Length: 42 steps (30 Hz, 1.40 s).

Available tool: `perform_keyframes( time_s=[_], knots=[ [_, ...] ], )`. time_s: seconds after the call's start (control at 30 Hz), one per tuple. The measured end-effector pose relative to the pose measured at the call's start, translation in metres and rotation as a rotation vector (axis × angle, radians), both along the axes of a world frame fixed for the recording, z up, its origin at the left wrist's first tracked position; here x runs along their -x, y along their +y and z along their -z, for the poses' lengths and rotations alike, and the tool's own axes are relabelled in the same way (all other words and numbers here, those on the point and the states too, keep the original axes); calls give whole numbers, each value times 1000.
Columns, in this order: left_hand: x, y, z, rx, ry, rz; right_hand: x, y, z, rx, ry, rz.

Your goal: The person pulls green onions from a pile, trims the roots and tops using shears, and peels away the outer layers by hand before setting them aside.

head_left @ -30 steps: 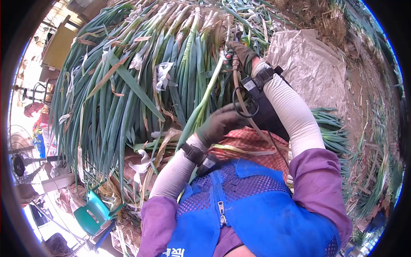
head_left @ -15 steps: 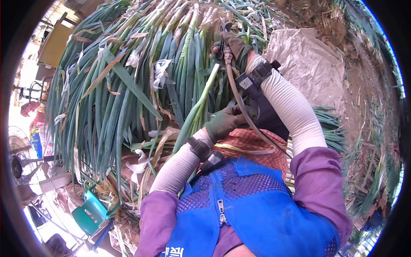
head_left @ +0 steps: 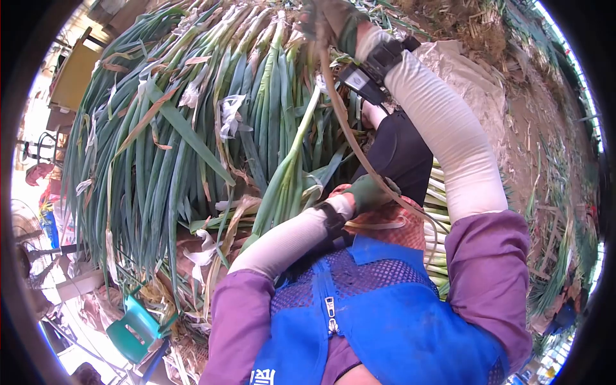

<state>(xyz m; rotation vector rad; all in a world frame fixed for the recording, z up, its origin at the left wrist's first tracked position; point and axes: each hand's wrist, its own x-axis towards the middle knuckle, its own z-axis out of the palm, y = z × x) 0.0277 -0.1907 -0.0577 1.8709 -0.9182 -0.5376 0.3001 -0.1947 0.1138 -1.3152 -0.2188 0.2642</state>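
Note:
My left hand [head_left: 372, 194], in a dark green glove, is low over the red checked cloth [head_left: 385, 221], beside the hose; its fingers are mostly hidden. My right hand [head_left: 333, 22], gloved too, is at the top edge, closed at the upper end of the brown hose [head_left: 340, 109] and blurred; the tool there cannot be made out. Between my arms and the large pile of green onions [head_left: 192, 128] lies one loose green onion [head_left: 295, 154], its pale end pointing up.
A brown sheet [head_left: 468, 77] lies on the ground at the upper right. Peeled white stalks [head_left: 437, 237] lie beside my right arm. A teal plastic chair [head_left: 133, 330] stands at the lower left. My dark-clad knee [head_left: 398, 154] is between my arms.
My right hand has moved up and slightly left with the hose end. My left hand has moved down and right, away from the loose green onion.

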Motion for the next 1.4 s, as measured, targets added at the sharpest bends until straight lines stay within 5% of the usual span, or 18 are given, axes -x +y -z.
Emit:
perform_keyframes(
  time_s=[0.07,0.13,0.17,0.27,0.43,0.63,0.73,0.83,1.0,1.07,1.13,1.23,1.27,1.4],
  knots=[
    [0,-19,21,56,250,-80,0,18,-35,37,24,21],
    [-3,-23,-23,28,385,-143,3,31,-50,54,-10,6],
    [-6,-30,-26,214,97,-2,4,37,-56,59,-22,-6],
    [14,-58,-59,539,466,323,9,52,-65,81,-52,-42],
    [59,-62,-95,533,1095,802,22,63,-61,152,-78,-93],
    [42,10,-137,490,1261,918,20,40,-71,236,-129,-71],
    [17,65,-186,521,1230,840,5,18,-88,295,-181,-37],
    [-11,124,-226,783,785,603,-10,0,-104,358,-240,9],
    [-29,178,-200,931,1156,484,-35,-28,-101,471,-245,75],
    [-28,193,-160,935,1300,355,-41,-38,-81,516,-200,91],
    [-13,206,-128,420,864,-217,-41,-46,-43,542,-103,101],
    [13,229,-96,373,1109,-533,-11,-45,34,444,228,202],
    [20,237,-99,400,1139,-531,-19,-58,84,260,274,158],
    [41,264,-105,450,1139,-573,24,-63,137,170,463,273]
  ],
)
